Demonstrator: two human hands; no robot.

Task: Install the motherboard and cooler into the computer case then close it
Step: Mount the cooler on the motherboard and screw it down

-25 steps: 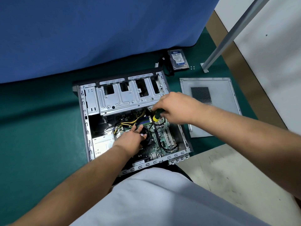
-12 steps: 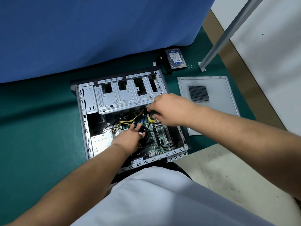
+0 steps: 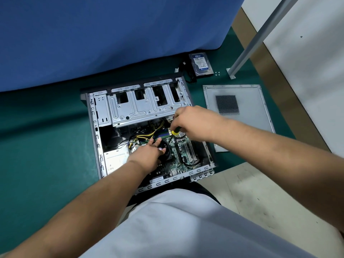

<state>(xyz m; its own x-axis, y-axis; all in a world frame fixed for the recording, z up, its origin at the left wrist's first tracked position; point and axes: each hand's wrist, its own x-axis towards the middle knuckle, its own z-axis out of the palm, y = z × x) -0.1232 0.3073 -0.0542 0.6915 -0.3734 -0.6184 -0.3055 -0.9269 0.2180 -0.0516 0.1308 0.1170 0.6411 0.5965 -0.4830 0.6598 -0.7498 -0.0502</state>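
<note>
An open grey computer case [image 3: 94, 127] lies on its side on the green floor mat. The green motherboard [image 3: 183, 155] sits inside it. A black cooler [image 3: 165, 148] rests on the board, and my left hand [image 3: 148, 154] lies on it with straight fingers. My right hand [image 3: 191, 121] grips a screwdriver with a yellow-and-black handle [image 3: 175, 131], pointing down at the board's far right part; its tip is hidden. The case's side panel [image 3: 247, 107] lies flat to the right of the case.
A hard drive [image 3: 201, 64] with a black cable and a few small screws [image 3: 217, 73] lie beyond the case. A blue cloth [image 3: 111, 34] hangs behind. A metal leg [image 3: 247, 51] stands at the right. Yellow and black cables [image 3: 147, 135] cross the case interior.
My right hand has shifted slightly along the board's far edge with the screwdriver. My left hand has stayed on the cooler. The camera view has drifted a little.
</note>
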